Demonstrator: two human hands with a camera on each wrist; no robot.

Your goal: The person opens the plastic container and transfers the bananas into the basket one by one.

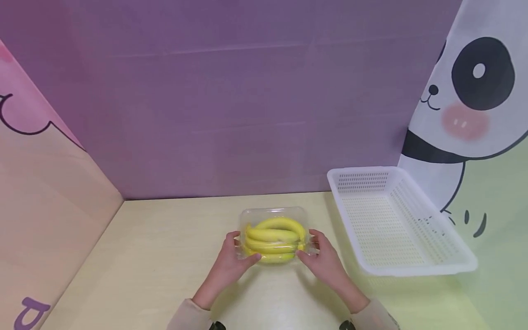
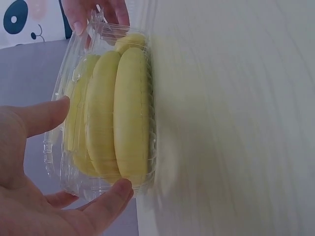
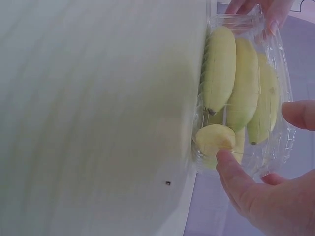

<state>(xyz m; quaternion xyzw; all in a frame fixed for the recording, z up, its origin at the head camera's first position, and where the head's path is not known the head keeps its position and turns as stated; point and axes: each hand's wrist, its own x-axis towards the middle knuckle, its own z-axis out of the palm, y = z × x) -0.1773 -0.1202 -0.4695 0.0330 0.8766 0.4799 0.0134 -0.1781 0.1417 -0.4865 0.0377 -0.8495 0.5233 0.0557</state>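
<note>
A clear plastic clamshell box point(image 1: 274, 212) with several yellow bananas point(image 1: 274, 235) inside sits at the middle of the table, its lid over the fruit. My left hand point(image 1: 234, 256) grips its left end, thumb on the near top edge and fingers round the side. At the right end my right hand point(image 1: 323, 257) holds it the same way. In the left wrist view, the left hand's thumb and fingers span the end of the box point(image 2: 78, 172). The right wrist view has the right fingertips against the box point(image 3: 285, 147) beside the banana ends.
A white perforated plastic basket point(image 1: 363, 256) stands to the right of the box. The pale wooden table point(image 1: 136, 266) meets a purple wall point(image 1: 214, 119) at the back. Printed panels flank both sides, a panda point(image 1: 466, 114) on the right one.
</note>
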